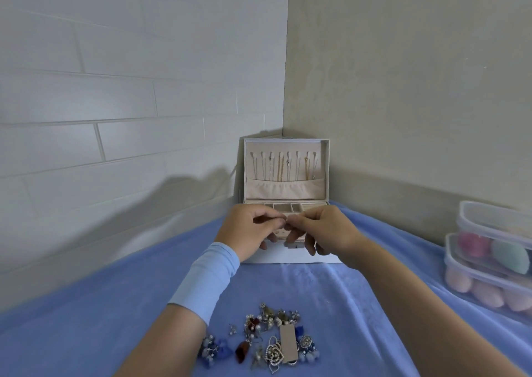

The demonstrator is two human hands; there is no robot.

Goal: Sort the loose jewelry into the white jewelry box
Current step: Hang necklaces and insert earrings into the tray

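The white jewelry box (290,257) stands open in the wall corner, its lid (286,169) upright with several necklaces hanging inside. My left hand (250,232) and my right hand (322,229) meet above the box's beige compartments, fingertips pinched together on something too small to make out. A pile of loose jewelry (267,339) lies on the blue cloth near me: beaded earrings, a brooch, a brown piece and a beige card.
Blue cloth (100,319) covers the table. Two stacked clear plastic containers (489,258) with pink and teal sponges sit at the right edge. Walls close in behind and to the left of the box.
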